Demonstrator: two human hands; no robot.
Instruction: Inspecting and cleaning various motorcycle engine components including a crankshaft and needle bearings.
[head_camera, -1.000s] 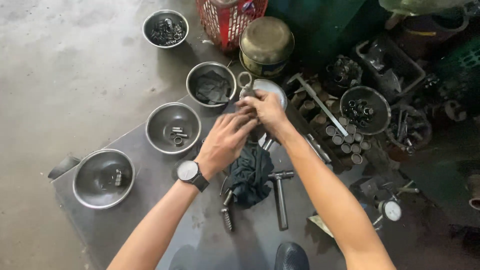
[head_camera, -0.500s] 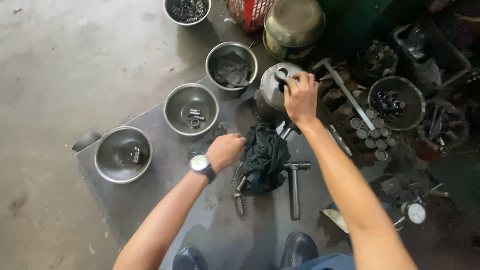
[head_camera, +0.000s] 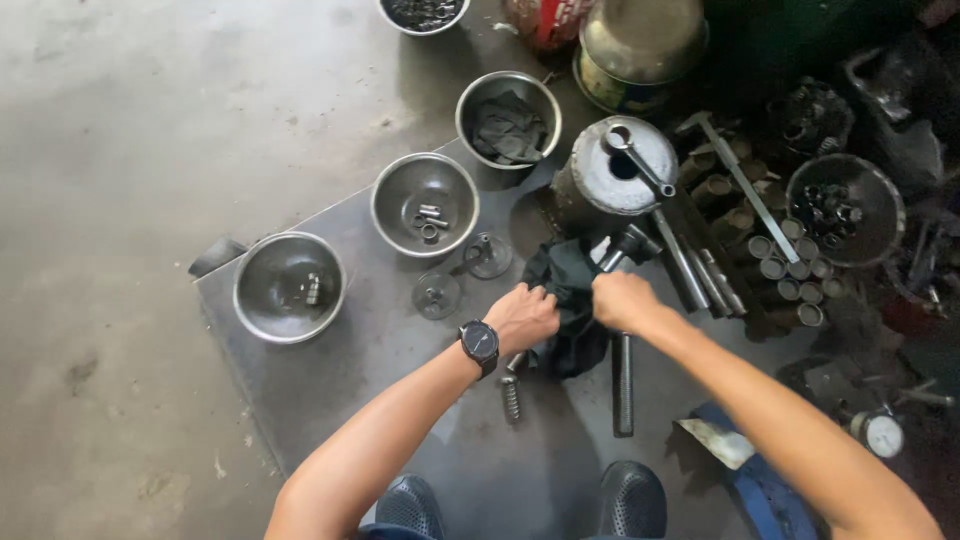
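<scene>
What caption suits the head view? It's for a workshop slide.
Both hands, left and right, grip a dark rag on a metal sheet beside steel bowls.

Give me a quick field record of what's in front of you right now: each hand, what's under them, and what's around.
left hand: closed on the edge of the dark rag, watch on its wrist
right hand: closed on the same rag, from the other side
under the rag: long bolt pointing toward the shoes
surface: grey metal sheet on concrete floor
bowls: three steel bowls in a diagonal row; near bowl and middle bowl hold small parts, far bowl holds a crumpled cloth
loose parts: two small discs beside the middle bowl
</scene>
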